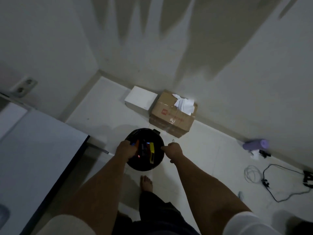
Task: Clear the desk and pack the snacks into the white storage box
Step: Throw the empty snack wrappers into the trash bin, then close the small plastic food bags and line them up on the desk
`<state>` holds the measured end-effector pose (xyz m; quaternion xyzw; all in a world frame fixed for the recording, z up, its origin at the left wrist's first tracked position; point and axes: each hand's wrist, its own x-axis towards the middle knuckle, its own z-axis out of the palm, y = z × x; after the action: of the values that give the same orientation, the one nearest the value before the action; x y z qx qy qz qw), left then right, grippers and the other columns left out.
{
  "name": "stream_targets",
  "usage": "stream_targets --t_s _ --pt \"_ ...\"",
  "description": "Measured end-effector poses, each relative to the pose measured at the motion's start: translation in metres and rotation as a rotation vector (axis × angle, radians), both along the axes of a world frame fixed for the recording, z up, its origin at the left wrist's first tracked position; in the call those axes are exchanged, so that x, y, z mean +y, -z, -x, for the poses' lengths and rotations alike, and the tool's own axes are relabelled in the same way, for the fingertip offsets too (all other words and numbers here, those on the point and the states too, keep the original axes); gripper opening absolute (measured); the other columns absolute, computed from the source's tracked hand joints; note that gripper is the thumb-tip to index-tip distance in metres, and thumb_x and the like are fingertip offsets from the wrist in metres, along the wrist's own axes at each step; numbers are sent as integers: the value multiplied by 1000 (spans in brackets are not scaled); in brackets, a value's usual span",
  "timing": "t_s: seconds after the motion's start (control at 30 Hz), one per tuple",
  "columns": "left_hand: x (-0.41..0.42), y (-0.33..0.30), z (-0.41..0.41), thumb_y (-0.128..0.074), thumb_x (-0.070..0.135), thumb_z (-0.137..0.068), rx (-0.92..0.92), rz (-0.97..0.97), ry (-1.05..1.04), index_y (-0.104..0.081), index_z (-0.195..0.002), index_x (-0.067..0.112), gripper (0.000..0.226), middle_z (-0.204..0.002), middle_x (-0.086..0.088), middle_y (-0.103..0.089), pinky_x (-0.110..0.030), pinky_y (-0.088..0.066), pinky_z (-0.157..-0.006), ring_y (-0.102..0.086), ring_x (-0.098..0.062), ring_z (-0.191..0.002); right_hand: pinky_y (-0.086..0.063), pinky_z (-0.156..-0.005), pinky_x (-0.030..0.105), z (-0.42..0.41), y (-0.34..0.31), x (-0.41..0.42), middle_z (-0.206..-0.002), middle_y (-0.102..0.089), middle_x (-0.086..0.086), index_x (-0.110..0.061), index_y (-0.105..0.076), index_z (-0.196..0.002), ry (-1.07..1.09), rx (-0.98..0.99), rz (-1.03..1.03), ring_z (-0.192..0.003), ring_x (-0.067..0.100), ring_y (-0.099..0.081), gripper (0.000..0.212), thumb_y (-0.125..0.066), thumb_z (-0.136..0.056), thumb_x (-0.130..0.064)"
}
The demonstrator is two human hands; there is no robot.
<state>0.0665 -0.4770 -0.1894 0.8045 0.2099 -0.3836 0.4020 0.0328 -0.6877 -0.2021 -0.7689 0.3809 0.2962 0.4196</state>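
Head view: left hand (126,148) grips left rim of black bin (157,161); right hand (172,150) pinches right rim. Snack packets (152,147) inside bin. White box (141,97) on floor by wall, beside cardboard box (172,114).

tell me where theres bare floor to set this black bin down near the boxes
Bare tile lies between the desk edge and the white box, and a wider patch right of the black bin, between the cardboard box and the purple roll. It is crowded lower right, where cables sprawl, and tight directly before the cardboard box.
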Motion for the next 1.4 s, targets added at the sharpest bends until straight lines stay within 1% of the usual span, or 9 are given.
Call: stream_targets --t_s 0.07,0.23,0.5,0.67,0.87,1.03,1.2,1.3,1.4 --pt "4 -9 2 -67 20 -79 -5 -23 -44 -63 -91 7 18 -114 -19 -61 -50 -54 -94 -62 -34 -101 -38 -48 24 -9 -4 3 -69 -51 0 -8 -54 -75 -92 -22 17 -64 19 -53 22 -67 -88 -21" --pt "38 -16 9 -64 25 -92 -37 -70 -109 -54 -138 3 52 -139 -19 -57 -46 -52 -102 -59 -37 -122 -49 -64 30 -27 -12 32 -77 -61 8 -5 -65 -81 -317 -119 68 -70 21 -59 19 -64 -91 -22" --pt "146 -91 63 -60 24 -88 -200 -113 -380 -66 -119 3 37 -120 -14 -68 -35 -56 -89 -67 -28 -104 -46 -101 34 -34 -43 153 -124 -69 21 1 -71 -117 -627 -251 2 -117 36 -63 33 -67 -93 -22" --pt "246 -128 138 -60 31 -94 -293 -174 -571 -51 -143 9 55 -151 -9 -47 -30 -37 -112 -48 -28 -136 -47 -95 33 -7 -74 265 -124 -69 18 -5 -70 -122 -798 -390 -26 -115 35 -64 36 -70 -92 -25" --pt "383 -148 269 -65 27 -91 -370 -238 -809 -61 -132 6 46 -127 -5 -64 -26 -52 -94 -63 -30 -120 -48 -95 30 80 -103 412 -120 -72 13 -6 -72 -119 -985 -532 -120 -112 30 -66 33 -68 -91 -24" --pt "484 -162 388 -65 30 -91 -385 -329 -975 -59 -135 7 50 -142 -14 -58 -31 -45 -103 -57 -30 -127 -47 -82 25 160 -114 514 -107 -76 10 -9 -76 -105 -1162 -588 -188 -99 25 -69 20 -69 -91 -22" --pt "545 -167 462 -59 19 -93 -430 -407 -1136 -67 -89 3 18 -94 -17 -69 -30 -47 -66 -60 -27 -78 -48 -85 28 203 -125 591 -99 -76 11 -8 -77 -95 -1203 -602 -231 -98 26 -69 13 -69 -90 -18" --pt "567 -162 474 -60 17 -91 -418 -411 -1174 -45 -64 23 31 -70 -2 -52 -32 -46 -74 -53 -21 -68 -44 -85 23 212 -129 627 -102 -76 8 -9 -77 -99 -1204 -582 -264 -97 20 -66 15 -71 -89 -18" --pt "595 -150 470 -60 17 -92 -377 -410 -1179 -52 -72 25 22 -79 -1 -56 -36 -50 -80 -55 -18 -70 -45 -86 25 211 -125 667 -104 -74 7 -8 -76 -102 -1212 -556 -296 -99 21 -66 18 -72 -89 -18"
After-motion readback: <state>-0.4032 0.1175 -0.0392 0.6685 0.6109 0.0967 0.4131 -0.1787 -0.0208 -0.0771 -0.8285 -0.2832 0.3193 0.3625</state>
